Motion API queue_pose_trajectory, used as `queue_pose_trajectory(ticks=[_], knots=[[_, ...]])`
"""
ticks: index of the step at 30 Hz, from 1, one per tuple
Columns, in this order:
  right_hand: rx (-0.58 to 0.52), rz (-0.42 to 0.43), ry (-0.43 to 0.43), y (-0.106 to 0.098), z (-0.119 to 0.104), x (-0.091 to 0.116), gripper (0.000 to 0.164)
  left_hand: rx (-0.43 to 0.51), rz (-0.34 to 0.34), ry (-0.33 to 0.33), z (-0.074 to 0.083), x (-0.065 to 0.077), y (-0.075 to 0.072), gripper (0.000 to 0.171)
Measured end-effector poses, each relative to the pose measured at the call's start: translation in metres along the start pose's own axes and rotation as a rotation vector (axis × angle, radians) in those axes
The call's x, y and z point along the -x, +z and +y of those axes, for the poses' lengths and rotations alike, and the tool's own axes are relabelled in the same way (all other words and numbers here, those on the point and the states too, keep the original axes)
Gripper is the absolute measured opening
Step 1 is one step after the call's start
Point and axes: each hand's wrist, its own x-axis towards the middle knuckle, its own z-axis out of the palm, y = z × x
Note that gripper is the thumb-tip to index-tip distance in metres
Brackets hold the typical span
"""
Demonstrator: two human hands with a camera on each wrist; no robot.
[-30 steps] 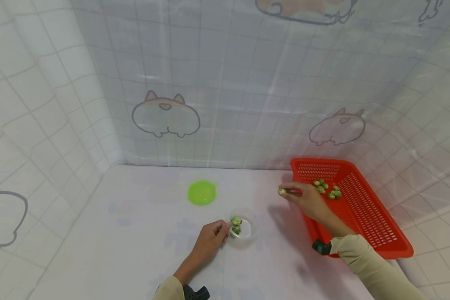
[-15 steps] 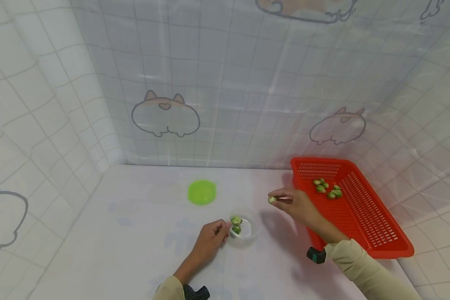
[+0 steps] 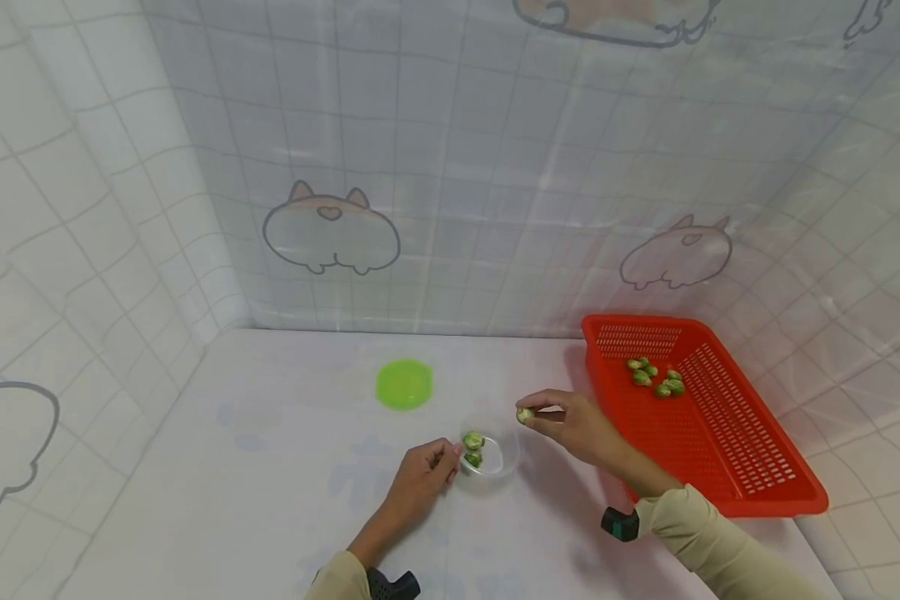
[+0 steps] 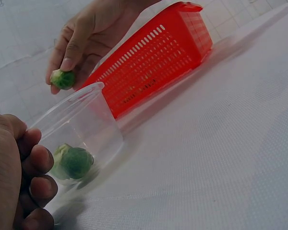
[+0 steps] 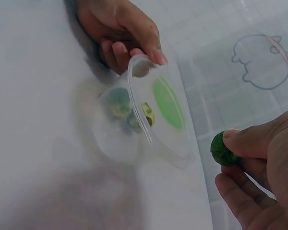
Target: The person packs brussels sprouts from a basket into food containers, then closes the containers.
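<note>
A clear plastic tub (image 3: pixel 501 465) stands on the table with two Brussels sprouts (image 3: pixel 473 441) inside. At its left rim my left hand (image 3: pixel 422 479) pinches the edge between thumb and curled fingers, as the right wrist view also shows. My right hand (image 3: pixel 579 425) holds another Brussels sprout (image 5: pixel 223 147) by thumb and fingertips. That sprout is up beyond the tub's right rim, above the table. In the left wrist view the held sprout (image 4: pixel 63 79) appears higher than the tub's rim (image 4: pixel 100 85).
To the right stands a red perforated basket (image 3: pixel 708 450) with several Brussels sprouts (image 3: pixel 669 385) at its far end. A round lime-green lid (image 3: pixel 404 384) lies on the white table behind the tub. Patterned sheeting (image 3: pixel 480 208) rises along the back and sides.
My right hand has carried the sprout left and toward me, from the basket's left edge to near the tub. My left hand and the tub have stayed in place.
</note>
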Motion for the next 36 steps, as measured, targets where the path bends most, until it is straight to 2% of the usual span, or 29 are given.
queue_pose_trajectory(ticks=[12,22,27,36], knots=[[0.055,-0.035,-0.016,0.02,-0.007,-0.003,0.026,0.003,-0.004,0.011,0.001,0.0,-0.001,0.044],[0.062,-0.115,-0.041,0.036,-0.01,-0.006,0.024,0.0,-0.008,0.006,-0.001,0.0,-0.001,0.046],[0.097,-0.154,-0.064,0.042,-0.008,-0.006,0.024,-0.001,-0.004,0.028,-0.001,0.0,0.0,0.045],[0.127,-0.247,-0.071,0.05,-0.012,-0.007,0.026,-0.017,0.005,0.024,0.0,0.0,0.0,0.042]])
